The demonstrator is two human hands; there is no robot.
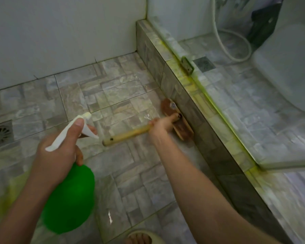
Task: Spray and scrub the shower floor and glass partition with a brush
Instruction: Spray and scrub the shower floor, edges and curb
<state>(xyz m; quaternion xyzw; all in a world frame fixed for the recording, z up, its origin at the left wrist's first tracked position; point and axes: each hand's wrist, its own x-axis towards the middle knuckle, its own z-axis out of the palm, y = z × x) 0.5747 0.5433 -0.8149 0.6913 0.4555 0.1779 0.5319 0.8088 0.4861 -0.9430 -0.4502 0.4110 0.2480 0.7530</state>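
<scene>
My left hand grips a green spray bottle by its white trigger head, nozzle aimed up and right over the wet tiled shower floor. My right hand holds a wooden scrub brush where the handle meets the head. The brush's brown bristles press against the foot of the low tiled curb. The glass partition stands on top of that curb, with yellow-green stains along its base.
A round-grated floor drain sits at the left edge. Beyond the glass are a white toilet, a hose and a second drain. A metal hinge bracket is on the curb. My slippered foot is at the bottom.
</scene>
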